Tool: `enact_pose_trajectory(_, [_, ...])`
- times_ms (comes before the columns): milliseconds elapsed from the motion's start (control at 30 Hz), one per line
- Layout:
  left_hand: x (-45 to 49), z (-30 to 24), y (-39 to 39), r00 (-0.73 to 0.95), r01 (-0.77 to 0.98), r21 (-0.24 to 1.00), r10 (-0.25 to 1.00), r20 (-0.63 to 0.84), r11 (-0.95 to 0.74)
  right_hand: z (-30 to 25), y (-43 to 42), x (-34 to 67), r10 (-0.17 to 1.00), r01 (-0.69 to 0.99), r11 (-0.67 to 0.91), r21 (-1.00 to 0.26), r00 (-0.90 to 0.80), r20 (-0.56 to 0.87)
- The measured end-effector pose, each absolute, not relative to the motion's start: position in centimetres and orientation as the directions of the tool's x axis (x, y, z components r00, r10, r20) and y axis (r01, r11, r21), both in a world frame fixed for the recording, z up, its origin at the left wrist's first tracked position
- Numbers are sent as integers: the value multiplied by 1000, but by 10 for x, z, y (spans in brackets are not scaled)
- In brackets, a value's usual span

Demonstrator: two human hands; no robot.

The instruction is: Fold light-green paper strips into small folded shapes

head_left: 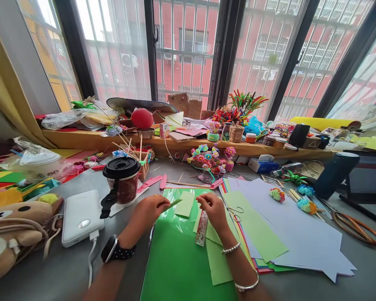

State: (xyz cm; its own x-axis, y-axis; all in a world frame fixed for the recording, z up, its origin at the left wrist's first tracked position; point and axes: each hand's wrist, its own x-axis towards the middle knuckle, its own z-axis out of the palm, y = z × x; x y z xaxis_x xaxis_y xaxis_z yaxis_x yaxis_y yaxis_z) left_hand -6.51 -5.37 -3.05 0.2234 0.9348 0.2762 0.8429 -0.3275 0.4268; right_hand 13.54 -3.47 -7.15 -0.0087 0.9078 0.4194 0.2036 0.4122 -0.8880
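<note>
While the left hand [152,209] is closed around a thin green paper strip [176,202], the right hand [214,211] has its fingers curled together, but I cannot tell what it grips. Between the hands, a light green paper square [184,205] lies on the shiny green plastic sheet [175,259]. A patterned flat ruler [201,229] lies just below the right hand.

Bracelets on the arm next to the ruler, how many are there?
2. A beaded bracelet circles the wrist just behind the right hand; a plain silver bangle sits farther up that arm. More could be hidden below the picture's edge.
</note>
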Motion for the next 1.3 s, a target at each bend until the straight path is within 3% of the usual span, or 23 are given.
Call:
enact_pose_trajectory(200, [-54,-29,-54,292,583,741,937,191,-333,-66,-41,128,922,46,352,-935,-190,338])
enact_pose_trajectory(500, [-33,-35,-56,245,329,929,965,89,-169,-60,-44,130,933,-147,262,-954,-213,290])
enact_pose_trajectory(700, [-25,-43,-53,294,205,975,956,19,-82,-62,-43,129,941,-190,228,-955,-207,266])
enact_pose_trajectory(1033, [-8,-52,-56,272,284,929,949,161,-239,-64,-43,127,957,-125,274,-954,-61,283])
enact_pose_trajectory(1200, [-21,-45,-56,153,515,813,963,222,-270,-68,-39,128,970,-116,238,-964,-20,242])
enact_pose_trajectory(1300, [-42,-36,-48,-61,780,603,938,342,-169,-72,-36,129,978,-122,210,-970,9,210])
